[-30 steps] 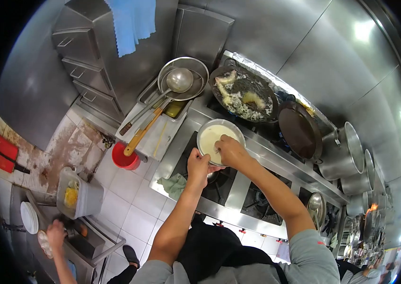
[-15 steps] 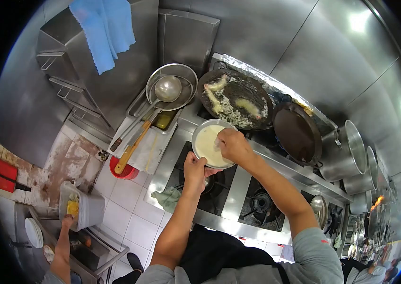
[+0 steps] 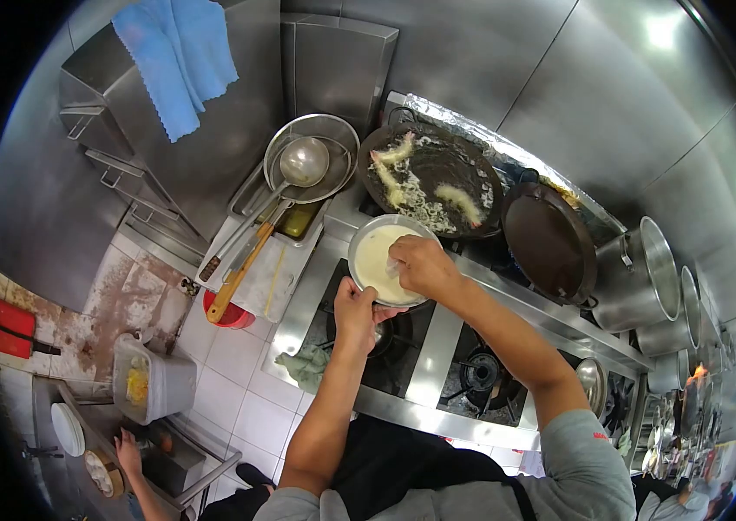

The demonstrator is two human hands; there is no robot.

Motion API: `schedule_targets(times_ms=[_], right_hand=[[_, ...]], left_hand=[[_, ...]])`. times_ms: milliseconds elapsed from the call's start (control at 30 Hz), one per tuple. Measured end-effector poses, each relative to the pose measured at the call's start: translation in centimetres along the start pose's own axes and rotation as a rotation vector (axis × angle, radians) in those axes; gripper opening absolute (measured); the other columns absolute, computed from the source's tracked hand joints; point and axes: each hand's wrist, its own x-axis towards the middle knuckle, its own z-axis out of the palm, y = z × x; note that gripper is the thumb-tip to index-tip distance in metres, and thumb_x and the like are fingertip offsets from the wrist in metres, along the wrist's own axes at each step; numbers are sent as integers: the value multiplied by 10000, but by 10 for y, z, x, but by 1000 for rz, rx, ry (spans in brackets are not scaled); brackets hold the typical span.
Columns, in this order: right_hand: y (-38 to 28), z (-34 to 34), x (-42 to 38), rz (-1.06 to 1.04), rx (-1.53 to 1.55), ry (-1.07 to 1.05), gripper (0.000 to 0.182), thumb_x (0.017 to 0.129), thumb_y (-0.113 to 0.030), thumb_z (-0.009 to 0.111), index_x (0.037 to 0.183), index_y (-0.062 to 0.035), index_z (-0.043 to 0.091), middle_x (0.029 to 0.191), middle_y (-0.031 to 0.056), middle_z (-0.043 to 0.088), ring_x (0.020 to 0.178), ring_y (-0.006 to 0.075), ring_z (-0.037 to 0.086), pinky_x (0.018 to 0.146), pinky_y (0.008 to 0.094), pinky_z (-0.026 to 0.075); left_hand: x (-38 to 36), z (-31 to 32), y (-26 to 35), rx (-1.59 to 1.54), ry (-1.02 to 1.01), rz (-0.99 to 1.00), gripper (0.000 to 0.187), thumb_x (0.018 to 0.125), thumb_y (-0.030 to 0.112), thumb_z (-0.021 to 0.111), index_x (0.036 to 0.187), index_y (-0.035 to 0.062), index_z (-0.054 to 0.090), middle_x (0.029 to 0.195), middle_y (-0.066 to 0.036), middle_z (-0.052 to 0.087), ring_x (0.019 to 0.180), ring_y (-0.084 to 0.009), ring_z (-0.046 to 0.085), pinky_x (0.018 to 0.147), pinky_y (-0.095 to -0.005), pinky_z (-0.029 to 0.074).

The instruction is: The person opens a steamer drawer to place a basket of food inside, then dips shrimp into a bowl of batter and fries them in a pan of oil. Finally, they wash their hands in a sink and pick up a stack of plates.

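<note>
My left hand grips the rim of a metal bowl from the near left side. Pale, creamy batter lies in the bowl. My right hand is over the bowl's right side, its closed fingers at the batter around something whitish that I cannot make out. Just beyond the bowl, a dark wok holds bubbling oil and several battered pieces that are frying. Beside the wok sits a second dark pan with dark liquid.
Strainers with a ladle rest left of the wok, above wooden handles. Tall pots line the right. Burners lie below the bowl. At lower left, a co-worker's hand is near a plastic bin. A green cloth lies at the stove's edge.
The co-worker's hand has left the plastic bin and moved down. My right hand has shifted slightly left over the bowl. The view has shifted slightly.
</note>
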Motion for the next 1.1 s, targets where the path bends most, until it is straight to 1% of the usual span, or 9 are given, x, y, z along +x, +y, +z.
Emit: schedule_targets(times_ms=[100,267,467,533,600,733,800,867,1100], right_hand=[[-2,3,0,4,34,12,88,661,20,570,740,-2,602,763,163,613,755,367,611,683,428,502],[-19,-5,1,258,102,-73,137,724,-4,603,847,-1,664,853,193,649,836,387,634,759,435,512],[-19,43,-20,337,160,-188,159,725,-11,632,873,-27,687,882,203,657,845,385,642,770,423,518],[-12,71,-33,310,159,-116,146,726,-3,618,855,-13,685,835,182,664,771,352,662,707,381,535],[-15,93,-39,354,272,-127,144,728,-11,634,858,-23,694,860,200,661,817,391,643,770,421,522],[-13,143,-46,368,312,-119,141,743,-3,621,869,-11,682,880,210,657,837,390,642,783,425,520],[-13,162,-43,410,339,-110,135,750,5,614,874,-2,668,898,216,651,847,393,638,777,428,518],[-9,180,-38,440,320,-63,137,749,1,600,865,5,672,863,212,653,826,389,645,760,422,522],[15,218,-24,429,323,1,125,755,-6,592,856,6,665,865,220,650,836,400,641,757,436,522]], left_hand=[[-1,0,0,-14,-2,10,144,843,-36,473,915,36,371,878,-204,620,607,-324,683,484,-322,596],[-3,-3,-4,-26,38,7,135,845,-37,472,932,20,385,903,-220,618,605,-327,681,478,-321,595],[-1,-57,-35,-12,75,1,209,832,-30,494,1026,-4,421,953,-195,614,704,-305,691,544,-348,620],[0,-73,-43,4,147,7,219,834,-32,494,1036,7,422,968,-191,610,734,-308,692,564,-359,625],[6,-92,-54,-9,186,20,178,840,-38,482,997,8,412,951,-185,594,709,-310,686,543,-356,624],[20,-130,-63,-20,289,37,149,847,-50,470,946,20,383,935,-179,578,684,-300,676,533,-357,627],[37,-155,-72,-21,269,56,164,847,-58,471,945,23,368,933,-180,579,682,-298,676,541,-360,629],[51,-170,-74,25,258,75,183,845,-55,470,932,48,346,988,-215,593,757,-342,683,634,-428,639],[77,-183,-67,24,277,128,189,854,-58,455,999,25,368,1031,-239,584,825,-369,676,687,-457,632]])
